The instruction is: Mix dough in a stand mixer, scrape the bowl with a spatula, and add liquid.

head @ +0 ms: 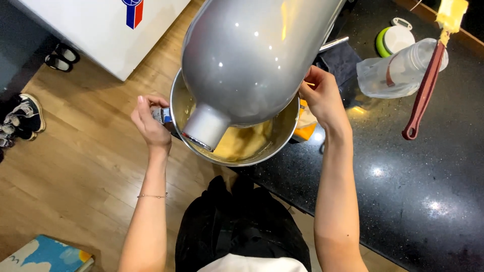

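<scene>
On the black counter point(403, 191), the mixer bowl point(282, 138) sits between both hands; left fingers point(143, 108) pinch its handle point(162, 115).

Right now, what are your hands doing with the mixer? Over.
Left hand pinching the mixer's side lever. Right hand at bowl rim. Yellow batter inside. Mixer head hides most of the bowl.

The mixer head point(252, 60) hangs over the bowl point(282, 136) holding batter point(244, 143), hands at both sides; right of it on the counter point(403, 191) lie a spatula point(426, 88), bottle point(398, 70) and scale point(396, 38).
</scene>
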